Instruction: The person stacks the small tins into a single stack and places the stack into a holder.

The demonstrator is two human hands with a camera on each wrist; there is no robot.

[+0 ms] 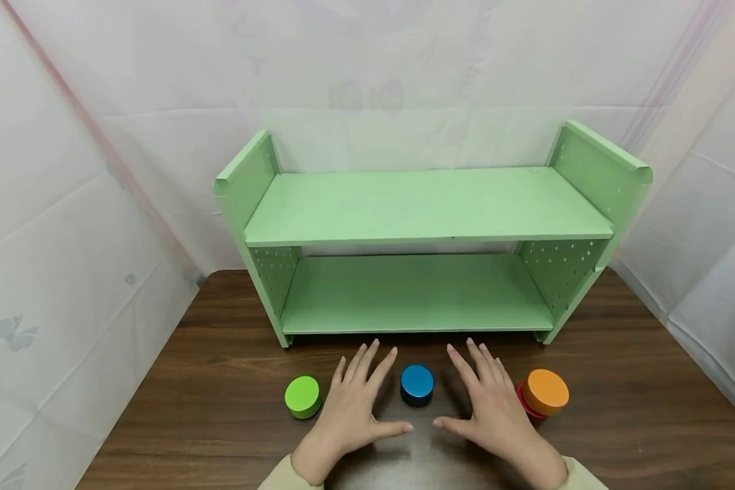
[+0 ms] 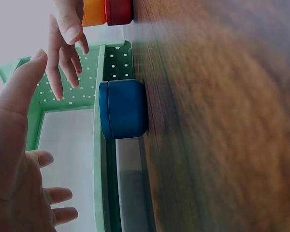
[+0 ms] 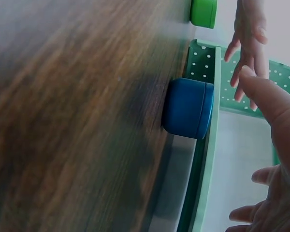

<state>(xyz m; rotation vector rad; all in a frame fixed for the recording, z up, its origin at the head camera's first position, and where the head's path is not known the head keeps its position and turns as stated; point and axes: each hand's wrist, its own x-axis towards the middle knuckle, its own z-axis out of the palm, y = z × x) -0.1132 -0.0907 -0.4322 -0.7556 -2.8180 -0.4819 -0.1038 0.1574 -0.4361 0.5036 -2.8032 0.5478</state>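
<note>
My left hand (image 1: 354, 405) hovers over the table with its fingers spread, holding nothing. To its left stands a small green round tin (image 1: 303, 397). Between my hands is a blue round tin (image 1: 417, 385), upright on the wood; both wrist views show the blue tin (image 2: 123, 108) apart from the fingers. My right hand (image 1: 491, 407), also spread and holding nothing, is raised above the table right of the blue tin. Just right of that hand an orange round tin (image 1: 546, 392) sits on top of a red tin (image 1: 523, 401), which is partly hidden.
A light green two-tier shelf (image 1: 416, 292) stands at the back of the dark wooden table (image 1: 177, 408). Its upper board (image 1: 429, 204) lies between two raised side panels. White patterned cloth (image 1: 367, 82) hangs behind and on both sides.
</note>
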